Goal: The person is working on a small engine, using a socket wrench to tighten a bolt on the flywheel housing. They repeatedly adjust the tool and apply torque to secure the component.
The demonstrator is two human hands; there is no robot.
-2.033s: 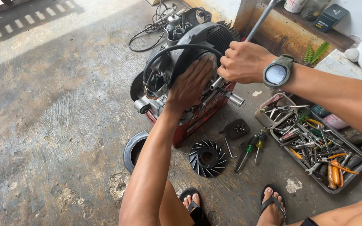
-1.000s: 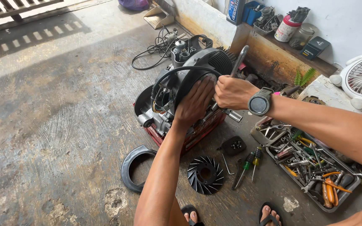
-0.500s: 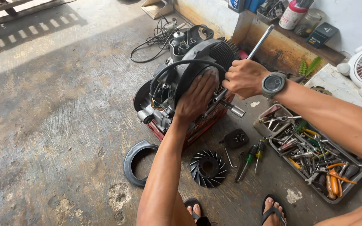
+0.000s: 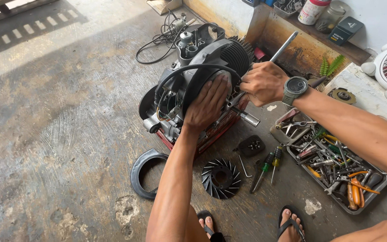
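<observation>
Engine [image 4: 189,89] on the concrete floor [image 4: 59,134] looks heavy, rigid and greasy, so my left hand [image 4: 207,105] lies open and flat, bracing its round flywheel, while my right hand [image 4: 263,83] clenches the steel wrench handle [image 4: 284,46].

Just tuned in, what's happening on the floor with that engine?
A person crouches over a small black engine set on the concrete floor. The left hand presses flat on its round side, while the right hand grips a long metal wrench handle at the engine. A black finned fan wheel, a black ring cover and a grey tool tray lie nearby.
</observation>
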